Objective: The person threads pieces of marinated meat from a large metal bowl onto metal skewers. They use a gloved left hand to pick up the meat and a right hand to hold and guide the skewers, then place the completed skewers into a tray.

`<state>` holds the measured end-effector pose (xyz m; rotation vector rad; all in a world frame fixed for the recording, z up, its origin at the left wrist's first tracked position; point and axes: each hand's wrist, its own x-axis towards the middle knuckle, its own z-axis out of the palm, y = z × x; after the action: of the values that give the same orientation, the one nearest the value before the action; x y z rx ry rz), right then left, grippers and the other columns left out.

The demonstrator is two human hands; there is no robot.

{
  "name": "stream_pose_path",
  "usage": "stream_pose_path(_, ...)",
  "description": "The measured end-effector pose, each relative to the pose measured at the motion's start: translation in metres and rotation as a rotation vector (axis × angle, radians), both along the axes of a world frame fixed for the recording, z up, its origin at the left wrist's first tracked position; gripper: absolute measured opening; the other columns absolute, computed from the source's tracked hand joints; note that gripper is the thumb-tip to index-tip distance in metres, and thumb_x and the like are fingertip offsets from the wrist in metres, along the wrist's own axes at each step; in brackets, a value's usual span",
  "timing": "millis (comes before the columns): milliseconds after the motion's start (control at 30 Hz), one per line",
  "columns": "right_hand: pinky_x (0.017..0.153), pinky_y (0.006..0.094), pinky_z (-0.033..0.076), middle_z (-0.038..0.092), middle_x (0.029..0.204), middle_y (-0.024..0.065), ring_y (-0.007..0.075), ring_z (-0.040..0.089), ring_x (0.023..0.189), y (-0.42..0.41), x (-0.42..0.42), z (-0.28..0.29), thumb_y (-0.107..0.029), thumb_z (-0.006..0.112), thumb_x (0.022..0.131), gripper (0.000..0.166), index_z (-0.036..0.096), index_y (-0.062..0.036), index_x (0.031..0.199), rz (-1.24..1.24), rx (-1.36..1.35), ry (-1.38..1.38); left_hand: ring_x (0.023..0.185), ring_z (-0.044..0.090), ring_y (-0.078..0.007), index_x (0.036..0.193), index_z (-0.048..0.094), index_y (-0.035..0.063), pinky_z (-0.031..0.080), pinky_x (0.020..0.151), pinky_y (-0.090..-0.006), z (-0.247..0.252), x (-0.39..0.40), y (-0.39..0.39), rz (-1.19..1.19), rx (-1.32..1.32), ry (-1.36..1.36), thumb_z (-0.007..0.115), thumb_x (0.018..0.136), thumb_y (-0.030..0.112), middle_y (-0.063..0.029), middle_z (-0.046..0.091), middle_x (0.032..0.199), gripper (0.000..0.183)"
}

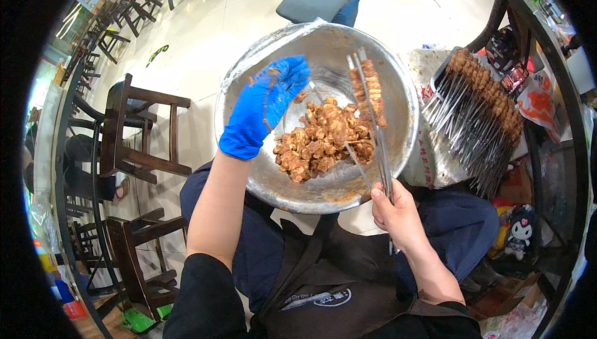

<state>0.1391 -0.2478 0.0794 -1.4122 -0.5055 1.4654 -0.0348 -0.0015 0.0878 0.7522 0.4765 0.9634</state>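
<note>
A large metal bowl [406,120] rests before me, with marinated meat pieces [317,145] heaped in its lower middle. My left hand [268,101], in a blue glove smeared with marinade, is raised over the bowl's left side; whether its curled fingers hold anything is hidden. My bare right hand [396,211] grips several metal skewers at the bowl's lower right rim. Two of the skewers carry threaded meat [368,92] near their tips, over the bowl's right side. One bare skewer [358,164] slants apart from them, its tip by the meat heap.
A pile of loaded meat skewers [480,106] lies on a tray atop a white box [438,164] at the right. A grey-topped stool [319,1] stands beyond the bowl. Wooden stools [116,124] stand at the left. A plush toy [518,234] and a cardboard box [506,292] are at the lower right.
</note>
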Motion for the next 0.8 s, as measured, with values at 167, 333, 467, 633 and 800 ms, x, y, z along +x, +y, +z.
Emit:
stream_pose_path(167,0.037,0.0211,0.018,0.034,0.051,-0.0036,0.0037,0.024,0.039,-0.004,0.015,0.009,-0.016,0.047,0.099,0.012,0.047,-0.0041,0.095,0.029,0.035,0.231,0.088,0.06,-0.0196,0.113,0.061,0.001,0.05,0.079,-0.0337,-0.017,-0.012,0.026,0.002,0.334,0.871,0.056,0.088,0.018,-0.0106,0.063,0.103,0.031)
stream_pose_path(333,0.037,0.0212,0.019,0.035,0.051,-0.0042,0.004,0.026,0.04,-0.003,0.021,0.006,-0.017,0.049,0.098,0.013,0.049,-0.0048,0.094,0.027,0.023,0.252,0.094,0.062,-0.0352,0.104,0.066,0.0023,0.05,0.081,-0.0426,-0.067,0.027,-0.006,-0.467,0.885,1.511,0.063,0.082,0.023,-0.0204,0.065,0.102,0.03)
stream_pose_path(467,0.038,0.021,0.019,0.036,0.051,-0.0045,0.0038,0.027,0.04,-0.003,0.024,0.005,-0.018,0.05,0.098,0.013,0.051,-0.0051,0.094,0.047,0.036,0.284,0.095,0.061,-0.0358,0.103,0.066,0.0019,0.049,0.082,-0.0411,-0.102,0.028,-0.016,-0.559,1.042,1.524,0.063,0.082,0.026,-0.0192,0.065,0.103,0.032)
stream_pose_path(633,0.037,0.0215,0.018,0.034,0.05,-0.0026,0.0044,0.024,0.038,-0.003,0.026,0.004,-0.015,0.047,0.098,0.012,0.048,-0.0038,0.095,0.026,0.044,0.266,0.089,0.063,-0.0258,0.107,0.065,-0.0002,0.049,0.083,-0.0366,-0.065,0.029,-0.006,-0.53,0.698,1.276,0.063,0.084,0.023,-0.0144,0.067,0.101,0.032)
stream_pose_path(800,0.037,0.0209,0.019,0.036,0.051,-0.0038,0.0039,0.026,0.04,-0.006,0.026,0.003,-0.016,0.049,0.098,0.012,0.05,-0.0044,0.094,0.017,0.04,0.292,0.103,0.057,-0.0198,0.121,0.055,-0.001,0.05,0.088,-0.0343,-0.031,0.005,0.005,-0.437,-0.113,0.36,0.058,0.092,0.019,-0.0123,0.059,0.114,0.035)
